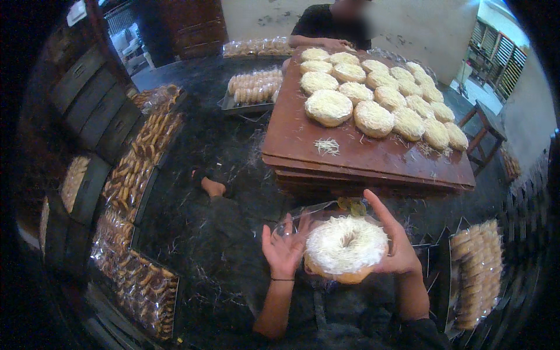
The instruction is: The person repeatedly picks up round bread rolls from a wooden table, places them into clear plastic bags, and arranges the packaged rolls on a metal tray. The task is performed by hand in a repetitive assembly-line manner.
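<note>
A large ring-shaped bread (347,248), coated white and covered with grated cheese, rests tilted in my right hand (402,248). My right thumb and fingers curve around its right side, the index finger stretched upward. On the bread's left side is my left hand (286,248), palm up with its fingers spread, a dark band on the wrist. Clear plastic wrapping (309,211) with a printed patch lies behind the bread and by my left fingertips. Whether the left fingers touch the plastic or the bread's edge, I cannot tell.
Ahead, a stacked brown board table (303,154) bears several cheese-topped breads (373,118) and a small heap of grated cheese (326,146). A person (332,26) sits behind it. Trays of wrapped pastries (131,181) line the left; another tray (475,274) stands at right.
</note>
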Tool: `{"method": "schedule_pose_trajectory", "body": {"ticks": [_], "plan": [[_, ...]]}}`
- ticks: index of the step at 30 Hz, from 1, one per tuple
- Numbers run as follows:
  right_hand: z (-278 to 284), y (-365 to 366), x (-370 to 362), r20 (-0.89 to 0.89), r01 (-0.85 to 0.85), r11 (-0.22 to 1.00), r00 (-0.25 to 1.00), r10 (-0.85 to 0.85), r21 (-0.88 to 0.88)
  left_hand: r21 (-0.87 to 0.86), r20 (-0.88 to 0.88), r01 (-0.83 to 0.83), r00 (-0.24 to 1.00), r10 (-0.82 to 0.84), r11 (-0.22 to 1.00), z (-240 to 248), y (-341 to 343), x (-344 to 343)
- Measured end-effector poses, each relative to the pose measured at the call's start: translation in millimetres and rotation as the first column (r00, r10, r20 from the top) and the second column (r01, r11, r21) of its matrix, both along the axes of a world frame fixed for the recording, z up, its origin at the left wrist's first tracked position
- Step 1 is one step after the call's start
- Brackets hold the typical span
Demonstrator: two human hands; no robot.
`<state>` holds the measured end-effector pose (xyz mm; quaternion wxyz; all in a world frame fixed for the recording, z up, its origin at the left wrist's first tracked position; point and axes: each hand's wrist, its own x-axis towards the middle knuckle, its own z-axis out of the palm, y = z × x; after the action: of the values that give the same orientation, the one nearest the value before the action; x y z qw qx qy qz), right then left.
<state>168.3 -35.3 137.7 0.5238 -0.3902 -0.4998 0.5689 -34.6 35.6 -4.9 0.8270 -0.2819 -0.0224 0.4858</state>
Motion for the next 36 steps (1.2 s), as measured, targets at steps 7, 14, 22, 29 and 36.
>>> {"method": "schedule_pose_trajectory", "body": {"ticks": [7,14,22,29,36], "plan": [[-2.4,-2.7,1.2,0.152,0.111,0.992,0.981,-0.120,0.062,0.278,-0.052,-0.069,0.995,0.086,0.958,17.1,-2.0,2.3],[-4.5,-1.5,-3.7,0.456,0.149,0.974,0.864,-0.213,0.173,0.518,-0.247,-0.172,0.908,0.339,0.838,26.0,-0.6,1.0],[-41.8,22.7,-42.0,0.791,0.111,0.894,0.427,-0.438,0.435,0.318,-0.138,-0.108,0.978,0.159,0.942,-20.4,7.6,13.0],[-54.6,19.4,-44.6,0.789,0.030,0.954,0.554,-0.265,0.299,0.289,-0.255,-0.049,0.959,0.127,0.956,-8.1,20.2,-3.2],[-80.5,14.1,-48.7,0.604,0.197,0.929,0.714,-0.354,0.312,0.130,-0.109,-0.038,0.993,0.052,0.991,-18.7,13.1,-9.4]]}}
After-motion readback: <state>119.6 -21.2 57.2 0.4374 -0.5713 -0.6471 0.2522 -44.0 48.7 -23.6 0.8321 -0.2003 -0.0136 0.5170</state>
